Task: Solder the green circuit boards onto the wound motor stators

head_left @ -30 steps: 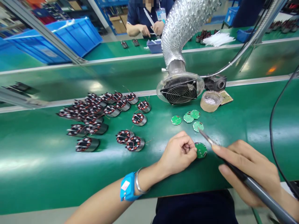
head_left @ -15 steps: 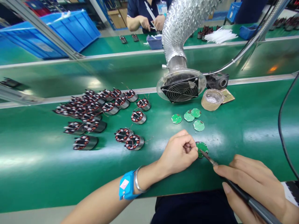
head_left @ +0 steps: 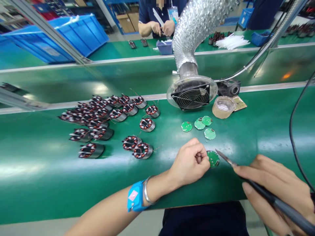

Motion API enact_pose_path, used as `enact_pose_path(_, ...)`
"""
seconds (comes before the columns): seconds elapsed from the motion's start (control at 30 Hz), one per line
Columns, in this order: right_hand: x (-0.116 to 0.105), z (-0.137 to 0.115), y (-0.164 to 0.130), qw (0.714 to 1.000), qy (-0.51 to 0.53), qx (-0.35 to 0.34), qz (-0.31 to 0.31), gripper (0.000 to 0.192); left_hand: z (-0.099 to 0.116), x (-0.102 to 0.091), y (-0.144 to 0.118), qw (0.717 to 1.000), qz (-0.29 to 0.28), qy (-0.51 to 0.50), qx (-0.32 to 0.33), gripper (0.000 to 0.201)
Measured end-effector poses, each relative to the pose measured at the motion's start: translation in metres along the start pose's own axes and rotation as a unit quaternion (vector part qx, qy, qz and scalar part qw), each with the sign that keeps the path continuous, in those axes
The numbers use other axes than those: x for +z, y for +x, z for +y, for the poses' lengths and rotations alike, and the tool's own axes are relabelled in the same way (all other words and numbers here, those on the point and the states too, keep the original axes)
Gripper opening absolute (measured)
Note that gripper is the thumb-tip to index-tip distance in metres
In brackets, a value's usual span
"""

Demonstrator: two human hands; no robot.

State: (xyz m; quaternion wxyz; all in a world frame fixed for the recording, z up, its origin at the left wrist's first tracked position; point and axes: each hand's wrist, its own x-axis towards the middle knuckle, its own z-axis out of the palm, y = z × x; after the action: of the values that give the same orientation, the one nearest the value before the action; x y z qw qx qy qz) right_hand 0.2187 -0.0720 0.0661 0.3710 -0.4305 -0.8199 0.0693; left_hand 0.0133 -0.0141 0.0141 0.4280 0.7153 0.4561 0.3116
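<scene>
A round green PCB (head_left: 213, 159) is set on the green bench (head_left: 49, 183), just in front of the person. Its L edge is met by the L hand (head_left: 190, 160), fingers pinched tog.; what exactly is gripped can't be told. A pen-type tool (head_left: 263, 192) is pinched betw. thumb & fingers of the R hand (head_left: 278, 183), tip held nr. the PCB's upper R edge, contact unclear.

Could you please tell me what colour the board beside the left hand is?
The board is green; head view.
</scene>
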Motion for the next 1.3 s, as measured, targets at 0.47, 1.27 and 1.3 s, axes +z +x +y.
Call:
enact_pose_path(0.47,0.025,0.096,0.020,0.997,-0.001,0.068,0.035,0.022,-0.003,-0.002,-0.005,0.998,-0.016,-0.047,-0.032,0.004)
enact_pose_path(1.27,0.035,0.036,0.014,0.984,0.071,-0.070,-0.149,0.028,-0.006,0.012,-0.027,0.999,0.001,-0.039,0.005,0.031)
enact_pose_path(1.3,0.033,0.036,0.014,0.982,0.071,-0.070,-0.159,0.028,-0.006,0.013,-0.028,0.999,0.002,-0.041,0.006,0.032)
